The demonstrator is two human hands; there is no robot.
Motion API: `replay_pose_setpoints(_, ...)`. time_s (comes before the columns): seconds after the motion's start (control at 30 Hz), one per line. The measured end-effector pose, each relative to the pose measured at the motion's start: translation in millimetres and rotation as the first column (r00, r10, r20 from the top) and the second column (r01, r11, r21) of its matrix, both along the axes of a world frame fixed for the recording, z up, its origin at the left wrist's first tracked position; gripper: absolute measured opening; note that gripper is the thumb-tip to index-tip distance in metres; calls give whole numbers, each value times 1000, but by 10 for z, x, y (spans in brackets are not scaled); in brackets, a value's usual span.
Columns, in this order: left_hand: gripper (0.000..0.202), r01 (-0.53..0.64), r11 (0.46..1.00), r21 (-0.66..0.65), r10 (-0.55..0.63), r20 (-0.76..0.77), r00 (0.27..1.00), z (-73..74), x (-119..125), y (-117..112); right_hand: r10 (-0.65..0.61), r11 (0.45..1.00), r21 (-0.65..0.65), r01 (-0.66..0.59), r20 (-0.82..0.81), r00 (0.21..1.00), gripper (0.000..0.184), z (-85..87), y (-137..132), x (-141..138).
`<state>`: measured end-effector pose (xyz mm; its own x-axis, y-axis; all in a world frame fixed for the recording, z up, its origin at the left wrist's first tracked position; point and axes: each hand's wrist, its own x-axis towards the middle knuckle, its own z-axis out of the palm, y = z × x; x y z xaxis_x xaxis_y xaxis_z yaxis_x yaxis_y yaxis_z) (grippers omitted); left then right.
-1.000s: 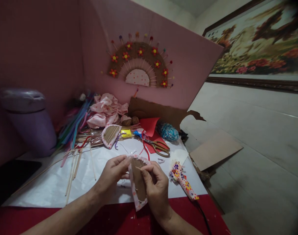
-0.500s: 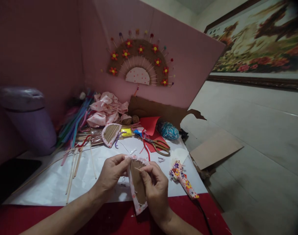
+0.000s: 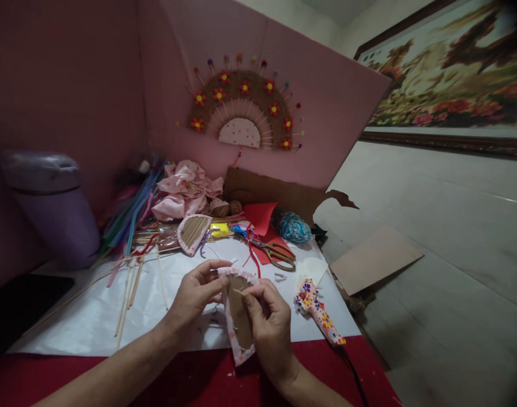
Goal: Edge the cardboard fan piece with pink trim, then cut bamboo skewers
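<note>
Pinching the fabric-edged cardboard piece [image 3: 238, 317] by its top rim with the left hand [image 3: 194, 298] above the white paper [image 3: 93, 316], nipping one thin stick [image 3: 240, 291] against its brown face with the right hand [image 3: 270, 325] (seemingly done with the edging, barely begun on the sticks).

A red-covered table [image 3: 199, 387] bears a white sheet [image 3: 93, 322] (strewn with sticks [image 3: 125, 294], scissors [image 3: 275, 252], a patterned glue gun [image 3: 317, 310])

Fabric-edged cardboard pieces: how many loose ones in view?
2. The held piece is between the left hand and right hand; the second piece lies farther back, by the sticks. More may hide under the pink fabric.
</note>
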<state>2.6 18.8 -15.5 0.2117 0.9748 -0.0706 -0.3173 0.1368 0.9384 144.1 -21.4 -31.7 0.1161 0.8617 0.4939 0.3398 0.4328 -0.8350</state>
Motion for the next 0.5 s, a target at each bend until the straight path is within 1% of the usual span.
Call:
replay_pose_setpoints(0.23, 28, -34, 999, 7, 34, -10, 999, -7, 28, -10, -3, 999, 33, 1, 47, 999, 16, -17, -26, -15)
replay_pose_setpoints(0.5, 27, -23, 1000, 17, 23, 18, 1000, -21, 13, -34, 9, 1000, 23, -9, 24, 1000, 15, -30, -16, -14)
